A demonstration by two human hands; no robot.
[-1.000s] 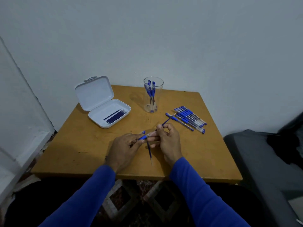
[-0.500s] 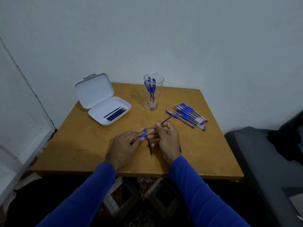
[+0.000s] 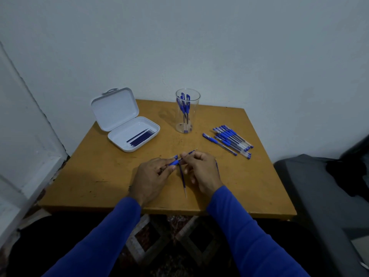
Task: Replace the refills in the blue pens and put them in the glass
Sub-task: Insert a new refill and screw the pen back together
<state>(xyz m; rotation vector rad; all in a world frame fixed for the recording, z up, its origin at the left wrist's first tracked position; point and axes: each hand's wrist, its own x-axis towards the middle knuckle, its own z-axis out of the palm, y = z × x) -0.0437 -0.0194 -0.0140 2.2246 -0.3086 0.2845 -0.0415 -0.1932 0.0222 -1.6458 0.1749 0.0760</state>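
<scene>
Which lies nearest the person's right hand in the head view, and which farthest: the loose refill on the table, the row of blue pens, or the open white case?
From the right hand:
1. Loose dark refill, just left of it on the table.
2. Row of blue pens, farther back on the right.
3. Open white plastic case, back left.

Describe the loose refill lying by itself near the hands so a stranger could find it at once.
Start at the wooden table and look to its near edge, between the left hand and right hand. A thin dark refill lies there, pointing toward the person. Unlike the refills in the white case, it lies alone on bare wood.
</scene>
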